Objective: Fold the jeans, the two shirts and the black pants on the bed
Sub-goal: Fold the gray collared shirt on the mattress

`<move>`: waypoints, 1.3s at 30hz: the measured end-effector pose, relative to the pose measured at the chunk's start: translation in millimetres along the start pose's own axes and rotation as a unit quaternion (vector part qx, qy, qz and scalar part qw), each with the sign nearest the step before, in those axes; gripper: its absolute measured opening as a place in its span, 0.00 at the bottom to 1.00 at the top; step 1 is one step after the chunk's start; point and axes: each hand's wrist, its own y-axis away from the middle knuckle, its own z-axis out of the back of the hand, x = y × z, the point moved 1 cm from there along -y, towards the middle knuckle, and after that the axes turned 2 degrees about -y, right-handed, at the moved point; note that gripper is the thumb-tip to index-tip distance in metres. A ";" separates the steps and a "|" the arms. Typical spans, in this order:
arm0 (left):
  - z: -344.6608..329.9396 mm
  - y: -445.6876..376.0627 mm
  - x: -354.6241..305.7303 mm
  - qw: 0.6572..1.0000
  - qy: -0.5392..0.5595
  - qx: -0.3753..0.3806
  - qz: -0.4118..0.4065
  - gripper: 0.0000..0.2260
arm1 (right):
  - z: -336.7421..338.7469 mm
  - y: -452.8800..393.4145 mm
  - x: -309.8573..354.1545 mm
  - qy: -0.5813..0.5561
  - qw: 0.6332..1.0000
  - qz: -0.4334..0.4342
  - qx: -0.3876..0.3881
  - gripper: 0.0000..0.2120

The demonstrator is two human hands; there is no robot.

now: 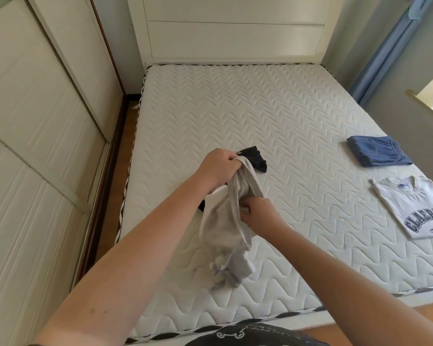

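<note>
Two hands on one bunched pale shirt (229, 228), lifted above the near middle of the bed (235, 108). Left hand (219, 168) fisted round the upper end of the cloth; right hand (259, 212) lower, pinching a fold at the shirt's right edge. Loose end hanging down, crumpled, touching the mattress near the front edge. Black pants (254, 158) in a heap just beyond the left hand, partly hidden behind it. Far right: jeans (378, 151) folded into a neat rectangle. Near right of those: printed shirt (415, 206) folded flat, lettering upward, cut off by the frame edge. Wardrobe doors (35, 146) along the left; headboard (233, 31) at the far end.
</note>
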 end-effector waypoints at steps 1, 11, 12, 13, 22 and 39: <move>-2.5 -0.1 -0.3 1.000 -0.003 -0.007 -0.001 0.16 | 1.4 2.1 4.2 -0.029 0.999 0.008 0.025 0.16; -19.1 1.3 -2.0 0.998 0.031 -0.009 0.051 0.11 | -1.4 17.9 14.3 -0.189 0.956 0.036 0.220 0.08; -21.7 -0.6 -0.4 0.998 0.040 -0.009 0.056 0.11 | 0.3 18.8 17.6 -0.193 0.953 0.037 0.230 0.08; -23.3 -1.7 0.2 0.997 0.046 -0.011 0.060 0.12 | 1.5 18.9 19.0 -0.195 0.952 0.037 0.234 0.08; -20.7 -2.6 -1.3 0.997 0.079 0.023 0.011 0.09 | -0.2 9.1 19.2 -0.331 0.943 -0.026 0.026 0.13; -101.9 84.4 127.5 0.906 0.288 -0.027 0.308 0.16 | 18.8 -3.3 -4.2 -0.598 0.796 -0.081 -0.036 0.11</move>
